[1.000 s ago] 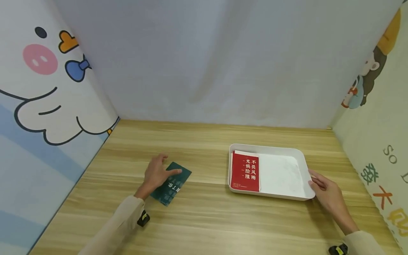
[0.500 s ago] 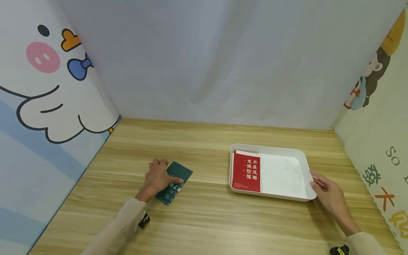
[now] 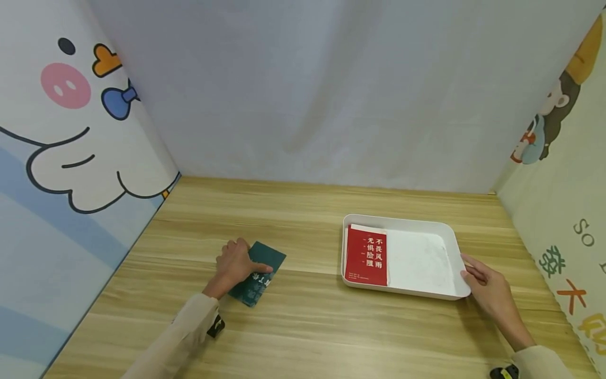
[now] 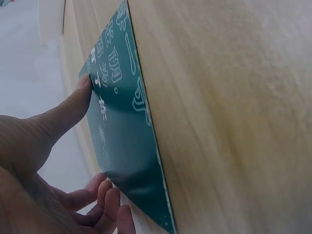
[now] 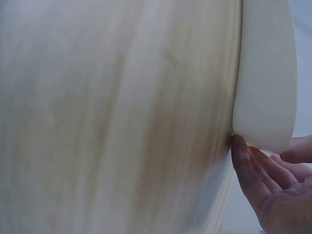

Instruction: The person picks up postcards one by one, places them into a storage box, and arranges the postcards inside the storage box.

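A dark green card (image 3: 266, 256) with pale Chinese lettering lies slantwise on the left part of the table. Over its left side is my left hand (image 3: 234, 267). The thumb touches the card's face, and the curled fingers meet its edge, pinching it, as the left wrist view shows. To the right stands a white shallow tray (image 3: 421, 258). My right hand (image 3: 490, 289) grips the tray's right end near the front corner, thumb at the rim and fingers against the outer wall (image 5: 265, 73). Inside the tray's left end rests a red card (image 3: 366, 257) with white lettering, on top of other paper.
The wood-grain table (image 3: 303, 331) meets a plain pale cloth wall (image 3: 303, 95) at the back. A cartoon-printed panel (image 3: 90, 158) bounds the left side, and another printed panel (image 3: 563, 210) the right.
My left fingers have curled in against the green card's edge, and the thumb has shifted slightly down its face. My right hand keeps its hold on the tray.
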Demonstrator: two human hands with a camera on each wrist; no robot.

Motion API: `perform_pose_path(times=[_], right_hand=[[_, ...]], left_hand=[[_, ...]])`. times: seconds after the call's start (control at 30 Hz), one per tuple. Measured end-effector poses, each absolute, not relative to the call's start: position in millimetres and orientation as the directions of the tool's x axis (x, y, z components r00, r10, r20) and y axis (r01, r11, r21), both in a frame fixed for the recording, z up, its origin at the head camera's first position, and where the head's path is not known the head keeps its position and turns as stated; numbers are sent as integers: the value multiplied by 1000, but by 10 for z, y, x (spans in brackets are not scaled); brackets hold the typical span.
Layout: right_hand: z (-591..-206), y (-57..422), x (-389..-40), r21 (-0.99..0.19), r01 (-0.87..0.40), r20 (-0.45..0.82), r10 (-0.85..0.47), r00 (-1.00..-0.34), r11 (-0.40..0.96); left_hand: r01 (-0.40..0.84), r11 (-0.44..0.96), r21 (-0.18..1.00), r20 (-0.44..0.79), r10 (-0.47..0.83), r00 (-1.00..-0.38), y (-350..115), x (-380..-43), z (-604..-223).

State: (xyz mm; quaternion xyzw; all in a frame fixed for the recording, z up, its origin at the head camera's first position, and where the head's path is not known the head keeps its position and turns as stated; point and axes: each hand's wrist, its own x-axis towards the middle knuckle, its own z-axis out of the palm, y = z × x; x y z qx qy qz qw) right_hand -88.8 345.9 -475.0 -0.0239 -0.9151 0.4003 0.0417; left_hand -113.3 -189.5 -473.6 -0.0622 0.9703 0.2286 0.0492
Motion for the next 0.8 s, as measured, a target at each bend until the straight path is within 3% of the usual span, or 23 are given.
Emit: perform_pose_path(times=[0.33, 0.6, 0.8], right_hand=[[-4748, 3460, -891, -728, 15, 55, 81, -995, 685], [-4734, 3459, -887, -726, 33, 36, 87, -996, 687], [-4711, 3447, -879, -731, 42, 27, 90, -996, 681]], left_hand=[[-134, 816, 562, -74, -112, -991, -1909, -1107, -4761], [-40, 727, 686, 22, -75, -997, -1999, -1120, -4750], [-47, 683, 729, -66, 1, -998, -2081, -1137, -4649]])
